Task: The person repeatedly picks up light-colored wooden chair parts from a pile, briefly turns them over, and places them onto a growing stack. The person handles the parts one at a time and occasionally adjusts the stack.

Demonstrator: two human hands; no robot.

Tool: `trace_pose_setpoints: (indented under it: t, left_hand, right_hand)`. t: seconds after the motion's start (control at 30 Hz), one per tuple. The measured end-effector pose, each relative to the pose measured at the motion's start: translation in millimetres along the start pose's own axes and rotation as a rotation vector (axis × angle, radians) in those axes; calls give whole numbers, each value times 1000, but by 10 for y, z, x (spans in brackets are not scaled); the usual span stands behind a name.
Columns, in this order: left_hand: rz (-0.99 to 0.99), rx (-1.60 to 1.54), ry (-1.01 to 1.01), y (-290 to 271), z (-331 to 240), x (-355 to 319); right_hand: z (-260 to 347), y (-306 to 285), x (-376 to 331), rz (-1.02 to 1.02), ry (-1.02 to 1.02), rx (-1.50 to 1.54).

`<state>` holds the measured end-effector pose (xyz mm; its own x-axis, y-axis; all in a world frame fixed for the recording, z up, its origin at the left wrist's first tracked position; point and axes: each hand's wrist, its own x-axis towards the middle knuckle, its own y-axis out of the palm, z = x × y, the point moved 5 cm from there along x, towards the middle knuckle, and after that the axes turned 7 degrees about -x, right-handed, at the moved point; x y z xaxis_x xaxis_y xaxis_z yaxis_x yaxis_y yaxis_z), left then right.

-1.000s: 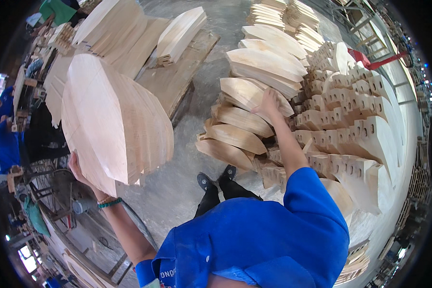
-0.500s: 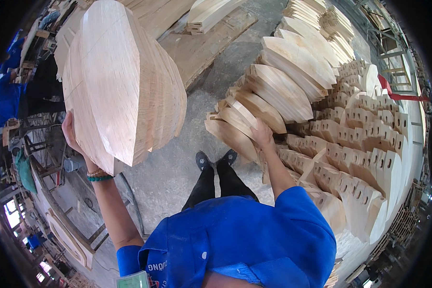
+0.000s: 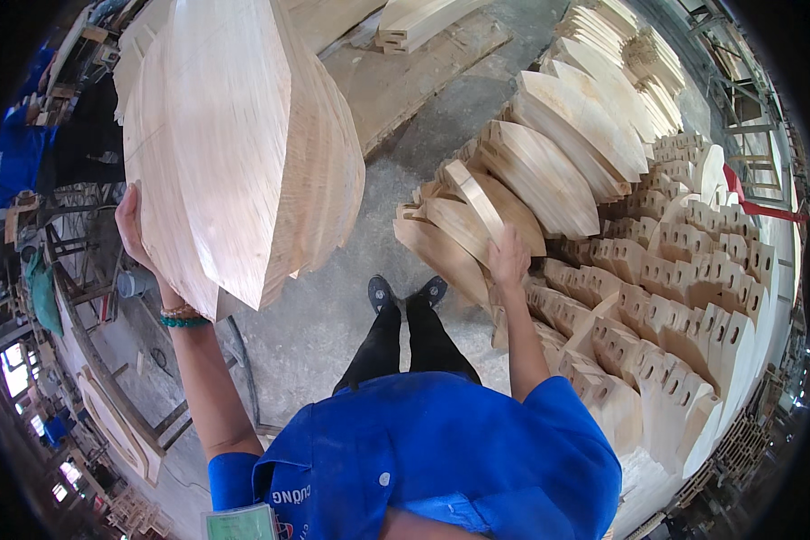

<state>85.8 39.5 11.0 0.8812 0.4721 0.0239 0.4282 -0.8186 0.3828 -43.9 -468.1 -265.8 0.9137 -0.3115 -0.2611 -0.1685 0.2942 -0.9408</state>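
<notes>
My right hand (image 3: pixel 510 256) is closed round the near end of a pale curved wooden piece (image 3: pixel 473 200), which tilts up on edge off the pile on the right. Beneath and beside it lie more curved wooden pieces (image 3: pixel 441 252). Against the left edge of a tall stack of broad, pointed wooden pieces (image 3: pixel 234 153) rests my left hand (image 3: pixel 131 227), its visible fingers stretched along the side; the rest of that hand is hidden by the stack. A beaded bracelet is on my left wrist.
Rows of slotted wooden parts (image 3: pixel 666 270) fill the right side, with more stacked pieces (image 3: pixel 549 171) behind. Flat boards (image 3: pixel 405 81) lie at the back. At the far left a person in blue (image 3: pixel 18 162) stands by a metal frame. Grey concrete floor (image 3: pixel 333 270) runs between the stacks.
My right hand has lifted the curved piece up from the pile and tipped it more upright. My left hand stays at the stack's edge. The view has shifted slightly.
</notes>
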Motion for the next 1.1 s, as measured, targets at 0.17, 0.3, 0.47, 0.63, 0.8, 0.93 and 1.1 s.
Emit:
trace_pose_setpoints:
  t: [0.17,0.3,0.47,0.63,0.8,0.93,1.1]
  left_hand:
    - [65,173,140,-40,-37,-75]
    - [38,142,101,-158,-66,26]
    - [67,-19,-23,187,-2,-72]
    - [-5,7,31,213,-113,-198]
    - [83,-164,-178,457,-72,-161]
    - [-8,-152,-136,428,11,-188]
    - [54,-222,-171,360,14,-194]
  right_hand:
    - [-68,232,-75,-59,-71,-20]
    - [185,-246,-128,-202,-65,21]
    - [-104,221,-104,-67,-66,-188]
    - [265,-274,-119,-78,-95,-49]
    - [-51,195,-104,40,19,-86]
    - [-83,-94,-21,139,-73,1080]
    - [578,-574,-188,524,140,1820]
